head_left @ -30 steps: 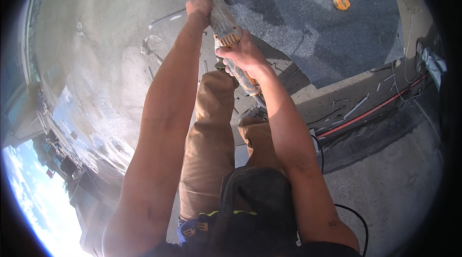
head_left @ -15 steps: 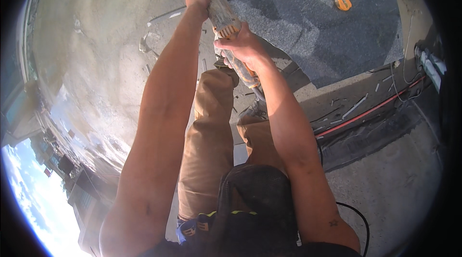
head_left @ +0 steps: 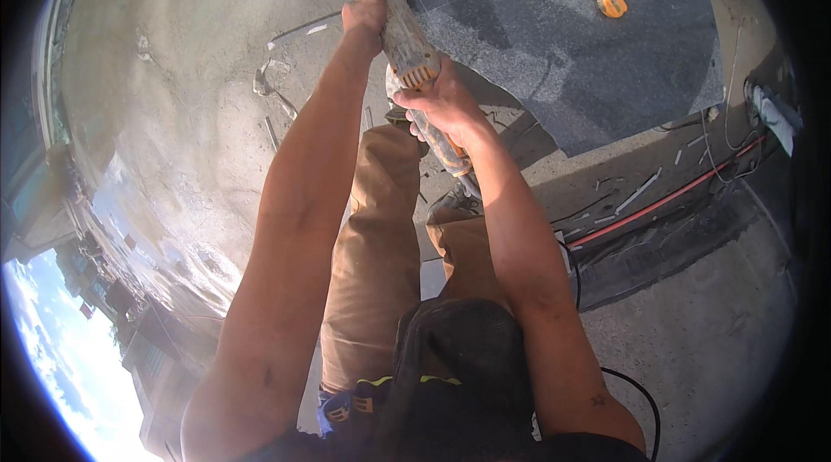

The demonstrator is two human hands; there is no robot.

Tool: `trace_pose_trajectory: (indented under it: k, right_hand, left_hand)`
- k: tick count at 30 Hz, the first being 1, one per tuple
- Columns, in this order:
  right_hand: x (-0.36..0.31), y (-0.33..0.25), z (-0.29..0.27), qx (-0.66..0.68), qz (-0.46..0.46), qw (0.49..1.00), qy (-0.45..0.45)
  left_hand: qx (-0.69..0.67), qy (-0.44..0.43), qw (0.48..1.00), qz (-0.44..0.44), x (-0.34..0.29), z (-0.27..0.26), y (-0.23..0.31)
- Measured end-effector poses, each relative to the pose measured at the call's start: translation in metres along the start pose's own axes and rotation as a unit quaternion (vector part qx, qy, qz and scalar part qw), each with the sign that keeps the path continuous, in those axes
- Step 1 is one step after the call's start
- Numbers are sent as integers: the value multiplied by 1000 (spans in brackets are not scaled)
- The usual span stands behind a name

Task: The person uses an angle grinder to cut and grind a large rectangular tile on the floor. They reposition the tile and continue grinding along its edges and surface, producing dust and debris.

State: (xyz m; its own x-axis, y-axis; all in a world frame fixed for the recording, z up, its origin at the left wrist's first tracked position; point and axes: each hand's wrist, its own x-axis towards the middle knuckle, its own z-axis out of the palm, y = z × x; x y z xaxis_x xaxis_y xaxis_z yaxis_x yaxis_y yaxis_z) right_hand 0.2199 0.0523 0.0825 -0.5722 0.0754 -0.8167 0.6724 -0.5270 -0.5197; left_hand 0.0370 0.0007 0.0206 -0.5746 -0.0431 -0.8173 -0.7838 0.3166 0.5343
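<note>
Both of my hands are on a dusty orange and grey angle grinder [head_left: 407, 45]. Near its head, my left hand [head_left: 367, 16] is closed around the front end. Farther back, my right hand [head_left: 441, 103] wraps the rear handle, its thumb lying across the body. The grinder's head sits at the left part of a large dark grey speckled stone slab [head_left: 606, 64], where a thin pale line runs across the surface. The disc is mostly hidden, so I cannot tell how it meets the stone. A yellow-orange tape measure [head_left: 613, 1] rests on the slab to the right.
An orange-red hose [head_left: 645, 213] runs along the ground at the right, among pale scraps. A black cable [head_left: 640, 384] curves beside my right arm. A crumpled whitish bag [head_left: 775, 120] lies at the far right. My legs and shoes are close below the slab.
The grinder and both hands have come slightly back toward me and a little to the right along the slab. More of the grinder's head shows. Both hands keep their hold.
</note>
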Motion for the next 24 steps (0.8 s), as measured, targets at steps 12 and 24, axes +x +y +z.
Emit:
trace_pose_trajectory:
  k: [12,24]
  right_hand:
    - [-14,5,-4,-2,-1,1000,-2]
    - [-14,3,-3,14,33,999,-14]
  left_hand:
    - [-34,-26,999,5,3,-4,-16]
    - [-37,12,999,-5,-10,-2,-10]
